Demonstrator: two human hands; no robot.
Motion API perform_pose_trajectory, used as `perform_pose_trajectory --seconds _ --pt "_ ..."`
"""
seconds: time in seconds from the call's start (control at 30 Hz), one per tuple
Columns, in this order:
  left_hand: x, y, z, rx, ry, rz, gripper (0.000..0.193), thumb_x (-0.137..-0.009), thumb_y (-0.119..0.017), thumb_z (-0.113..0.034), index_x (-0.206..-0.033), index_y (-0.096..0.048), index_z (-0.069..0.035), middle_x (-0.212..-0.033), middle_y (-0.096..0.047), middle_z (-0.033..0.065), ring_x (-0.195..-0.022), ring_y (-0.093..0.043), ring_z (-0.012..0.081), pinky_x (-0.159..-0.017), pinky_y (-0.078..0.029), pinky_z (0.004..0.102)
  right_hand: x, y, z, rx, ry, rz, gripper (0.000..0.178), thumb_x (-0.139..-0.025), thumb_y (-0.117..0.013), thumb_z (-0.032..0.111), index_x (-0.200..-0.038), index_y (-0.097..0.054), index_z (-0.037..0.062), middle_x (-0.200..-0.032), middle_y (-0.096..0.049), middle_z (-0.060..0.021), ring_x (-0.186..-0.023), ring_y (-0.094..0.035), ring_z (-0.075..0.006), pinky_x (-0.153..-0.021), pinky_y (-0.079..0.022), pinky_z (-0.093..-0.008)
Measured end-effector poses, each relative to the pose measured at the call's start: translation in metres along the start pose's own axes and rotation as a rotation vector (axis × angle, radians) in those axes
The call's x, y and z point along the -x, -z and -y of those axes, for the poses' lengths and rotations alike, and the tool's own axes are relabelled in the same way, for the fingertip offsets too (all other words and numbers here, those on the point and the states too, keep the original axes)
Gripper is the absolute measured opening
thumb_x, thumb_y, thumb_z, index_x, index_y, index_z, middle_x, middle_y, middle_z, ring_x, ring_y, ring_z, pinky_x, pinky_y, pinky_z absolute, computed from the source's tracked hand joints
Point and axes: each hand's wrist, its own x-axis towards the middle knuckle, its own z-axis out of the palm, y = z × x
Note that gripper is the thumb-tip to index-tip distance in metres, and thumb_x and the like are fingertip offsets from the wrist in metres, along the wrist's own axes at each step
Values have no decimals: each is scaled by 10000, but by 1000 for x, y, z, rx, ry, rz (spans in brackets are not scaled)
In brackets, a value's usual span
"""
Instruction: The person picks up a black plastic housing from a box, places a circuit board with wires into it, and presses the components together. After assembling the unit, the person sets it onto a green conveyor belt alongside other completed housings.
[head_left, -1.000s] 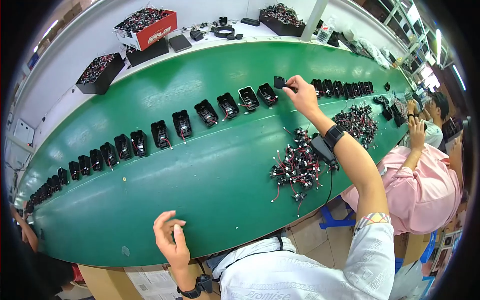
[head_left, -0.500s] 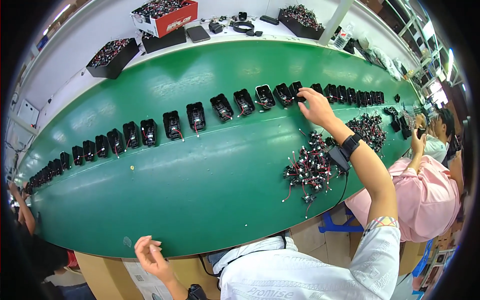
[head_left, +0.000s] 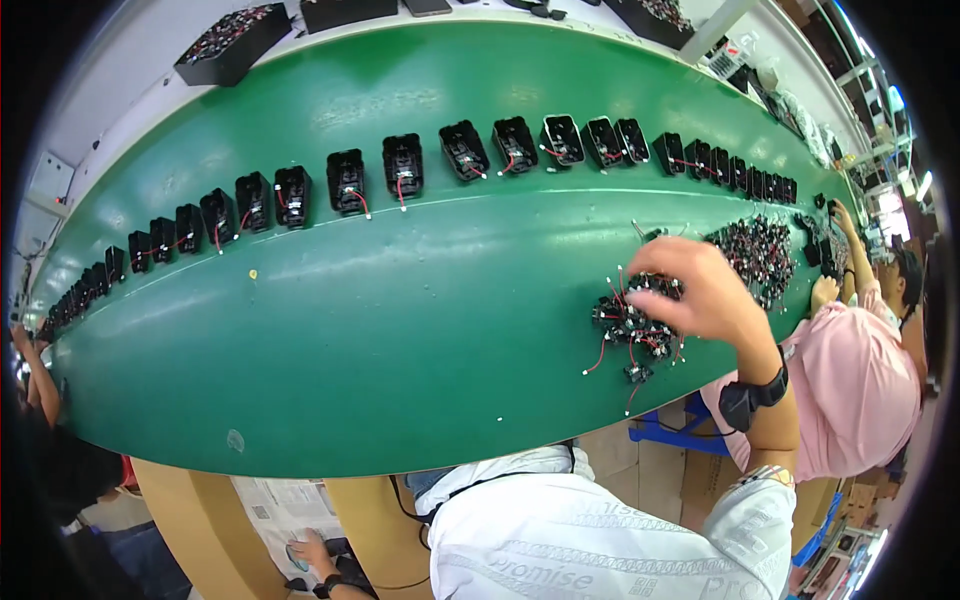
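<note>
My right hand (head_left: 692, 287) is over a pile of small black parts with red wires and white plugs (head_left: 640, 325). Its fingers are curved, thumb and forefinger apart, with nothing seen between them. Below the table's near edge, my left hand (head_left: 314, 552) reaches down by an open cardboard box (head_left: 190, 520), over a printed sheet (head_left: 262, 508). Its fingers are small and partly hidden, so whether they grip anything cannot be told. Black open housings (head_left: 403, 165) stand in a long curved row across the table, most with a red wire hanging out.
A second heap of wired parts (head_left: 757, 255) lies to the right on the green table (head_left: 400, 340). Dark bins of parts (head_left: 230, 45) stand along the back ledge. A person in pink (head_left: 845, 400) sits at the right; another person's arm (head_left: 38, 375) shows at far left.
My right hand has left a housing in the row and come down to the wired parts. My left hand has dropped from the table's edge toward the box. The whole view has shifted.
</note>
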Motion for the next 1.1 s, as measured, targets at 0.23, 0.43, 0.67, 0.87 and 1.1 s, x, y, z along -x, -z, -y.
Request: perform_pose_trajectory --seconds 0.23,0.43,0.67,0.87,1.1 --pt "-11 7 35 -164 -535 442 485 -1016 -378 -332 -1366 -534 -36 -1328 -498 385 -1276 -415 532 -1115 -267 589 2 -34 31 326 -109 -111 392 -730 -797 238 -1024 -648 28 -1119 -624 -144 -1045 -591 -383 -900 -488 -429" --pt "72 66 -33 196 -472 559 748 -607 -846 -569 -1025 -661 23 -1001 -688 263 -925 -668 390 -808 -532 442 23 -52 16 114 -95 -108 120 -805 -684 20 -861 -587 -23 -865 -574 -151 -803 -569 -334 -729 -459 -388" --pt "69 123 9 337 -300 697 636 -653 -846 -460 -1042 -656 6 -970 -696 210 -901 -669 350 -776 -539 396 -17 -56 13 22 -201 56 114 -822 -658 16 -886 -579 -35 -712 -610 -119 -620 -556 -229 -628 -451 -333" --pt "50 174 -15 923 -105 749 399 -879 -713 -298 -1151 -648 -13 -943 -666 75 -769 -633 159 -599 -507 285 -25 -65 34 -161 -123 -8 64 -851 -640 -3 -900 -607 -28 -741 -593 -80 -681 -546 -122 -571 -427 -270" --pt "106 333 -165 1588 -841 443 352 -826 -695 -55 -1126 -510 -42 -1228 -547 137 -1216 -531 266 -1054 -408 423 -62 -59 87 -212 128 -249 208 -824 -697 -1 -1028 -707 37 -944 -714 -72 -851 -668 -194 -674 -507 -295"
